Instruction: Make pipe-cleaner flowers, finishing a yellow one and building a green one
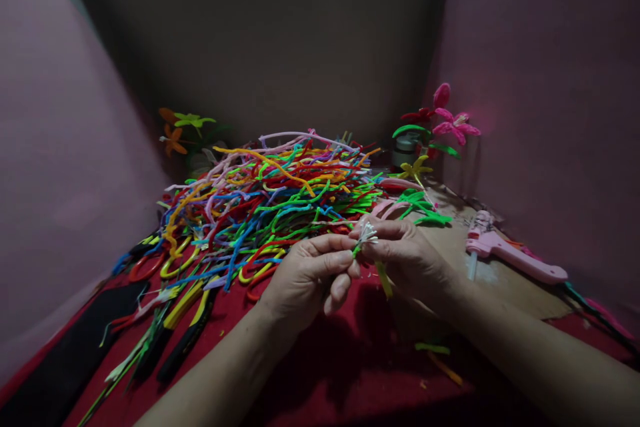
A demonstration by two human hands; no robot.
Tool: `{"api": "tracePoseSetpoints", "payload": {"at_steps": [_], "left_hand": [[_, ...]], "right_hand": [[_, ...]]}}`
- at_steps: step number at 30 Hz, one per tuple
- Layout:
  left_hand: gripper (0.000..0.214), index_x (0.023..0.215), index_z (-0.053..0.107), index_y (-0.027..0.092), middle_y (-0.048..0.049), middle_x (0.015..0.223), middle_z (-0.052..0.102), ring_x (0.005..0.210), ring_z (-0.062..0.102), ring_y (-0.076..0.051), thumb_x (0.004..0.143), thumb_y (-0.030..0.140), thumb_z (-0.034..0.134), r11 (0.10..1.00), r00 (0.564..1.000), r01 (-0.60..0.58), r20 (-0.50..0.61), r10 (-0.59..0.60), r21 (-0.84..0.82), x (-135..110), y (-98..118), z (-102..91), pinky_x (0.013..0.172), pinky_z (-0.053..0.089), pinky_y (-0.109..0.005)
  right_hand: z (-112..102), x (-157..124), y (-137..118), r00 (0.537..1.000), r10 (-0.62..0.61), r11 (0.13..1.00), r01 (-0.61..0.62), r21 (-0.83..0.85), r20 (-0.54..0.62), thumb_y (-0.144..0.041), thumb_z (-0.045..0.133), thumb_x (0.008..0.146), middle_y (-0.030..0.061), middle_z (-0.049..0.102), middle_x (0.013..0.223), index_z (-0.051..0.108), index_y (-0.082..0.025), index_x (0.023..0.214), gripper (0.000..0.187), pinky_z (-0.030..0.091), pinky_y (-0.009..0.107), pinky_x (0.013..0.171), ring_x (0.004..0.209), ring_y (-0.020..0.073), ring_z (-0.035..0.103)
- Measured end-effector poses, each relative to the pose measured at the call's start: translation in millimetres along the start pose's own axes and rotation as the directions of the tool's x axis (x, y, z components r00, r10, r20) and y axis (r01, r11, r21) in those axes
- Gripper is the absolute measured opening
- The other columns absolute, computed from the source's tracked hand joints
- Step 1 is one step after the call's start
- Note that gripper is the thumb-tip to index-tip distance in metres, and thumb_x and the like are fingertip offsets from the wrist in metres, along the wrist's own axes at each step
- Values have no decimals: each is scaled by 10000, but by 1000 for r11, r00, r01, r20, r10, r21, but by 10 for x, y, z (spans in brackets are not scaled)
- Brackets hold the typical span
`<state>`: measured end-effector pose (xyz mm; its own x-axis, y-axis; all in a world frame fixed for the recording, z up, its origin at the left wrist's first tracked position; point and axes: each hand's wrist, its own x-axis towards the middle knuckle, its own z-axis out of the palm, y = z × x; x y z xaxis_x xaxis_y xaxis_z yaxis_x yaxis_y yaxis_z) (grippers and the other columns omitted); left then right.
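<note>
A small bunch of white flower stamens (pixel 369 233) with a green base stands tilted between my two hands, over the red cloth. My left hand (pixel 310 270) pinches it low, thumb and forefinger closed at the green part. From the other side, my right hand (pixel 403 252) has its fingers closed against the white tips. A yellow strip (pixel 384 279) hangs below my right hand; whether the fingers hold it I cannot tell. Right behind the hands lies a big heap of coloured pipe cleaners (pixel 280 193).
Pliers with yellow and black handles (pixel 187 330) lie at left. On a board (pixel 525 290) at right rests a pink glue gun (pixel 515 255), near green pipe-cleaner leaves (pixel 425 207). Fuzzy pink flowers (pixel 456 123) and orange ones (pixel 174 140) stand behind. Offcuts (pixel 433 348) lie on the red cloth (pixel 320 373).
</note>
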<state>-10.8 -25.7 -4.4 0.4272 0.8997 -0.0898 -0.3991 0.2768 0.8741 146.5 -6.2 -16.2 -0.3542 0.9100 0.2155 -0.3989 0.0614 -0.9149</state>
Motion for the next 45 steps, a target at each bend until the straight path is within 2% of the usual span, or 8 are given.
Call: {"api": "tracePoseSetpoints", "payload": {"at_steps": [11, 18, 21, 26, 29, 33, 39, 45], "left_hand": [[21, 697, 588, 118, 7, 558, 611, 283, 420, -25, 708, 105, 576, 996, 996, 85, 35, -86, 14, 34, 22, -75, 254, 298, -116], [52, 754, 607, 125, -7, 590, 630, 468, 557, -84, 734, 172, 598, 919, 975, -135, -115, 189, 372, -1, -13, 22, 445, 436, -177], [96, 804, 623, 131, -18, 651, 640, 562, 579, -98, 756, 209, 593, 680, 894, -254, -101, 436, 688, -19, -83, 48, 522, 450, -188], [99, 865, 595, 142, -37, 741, 650, 631, 598, -103, 801, 129, 521, 38, 646, -413, 263, 717, 910, -15, -181, -21, 567, 446, -191], [133, 907, 575, 141, -36, 729, 642, 603, 588, -96, 810, 102, 493, -92, 604, -426, 359, 711, 900, -22, -184, -45, 552, 440, -186], [119, 890, 589, 141, -18, 682, 614, 522, 546, -74, 822, 146, 491, 108, 708, -401, 233, 667, 910, -46, -155, -14, 506, 428, -176], [111, 811, 593, 146, 24, 562, 553, 418, 495, -65, 799, 236, 530, 752, 925, -248, -82, 372, 611, -51, -84, 59, 400, 391, -172], [138, 660, 584, 120, 8, 551, 570, 385, 464, -47, 758, 217, 572, 914, 979, -126, -99, 177, 386, -21, -29, 41, 356, 364, -150]], "right_hand": [[-32, 26, 15, 1000, -12, 998, 13, -69, 24, -209, 696, 650, -4, 539, 708, 715, -204, 666, 25, 368, 281, 696, 708, 128, 480], [-28, 19, 171, 997, -14, 1000, 15, 19, -74, -183, 672, 677, -8, 571, 713, 698, -197, 699, 37, 373, 263, 653, 677, 117, 492], [-22, 18, 214, 992, -42, 999, 42, -2, -120, -177, 675, 679, -13, 567, 724, 700, -196, 702, 38, 369, 252, 667, 702, 111, 484], [-5, -6, 239, 987, -69, 997, 65, -33, -148, -178, 667, 696, -9, 581, 754, 709, -201, 725, 56, 373, 260, 728, 750, 115, 496], [13, -2, 235, 989, -36, 999, 40, 28, -147, -177, 678, 678, 0, 609, 755, 714, -195, 732, 68, 380, 269, 731, 739, 120, 513], [23, 15, 211, 996, 21, 994, -12, 107, -85, -175, 687, 659, -2, 624, 729, 716, -187, 742, 89, 382, 257, 685, 684, 111, 515], [-14, 18, 162, 999, 29, 999, -30, 40, 16, -196, 655, 695, 10, 592, 695, 693, -160, 694, 52, 381, 286, 666, 680, 136, 513], [-15, 15, 134, 999, 22, 999, -23, 30, 39, -177, 673, 667, 6, 544, 693, 692, -162, 664, 24, 376, 301, 689, 694, 138, 499]]}}
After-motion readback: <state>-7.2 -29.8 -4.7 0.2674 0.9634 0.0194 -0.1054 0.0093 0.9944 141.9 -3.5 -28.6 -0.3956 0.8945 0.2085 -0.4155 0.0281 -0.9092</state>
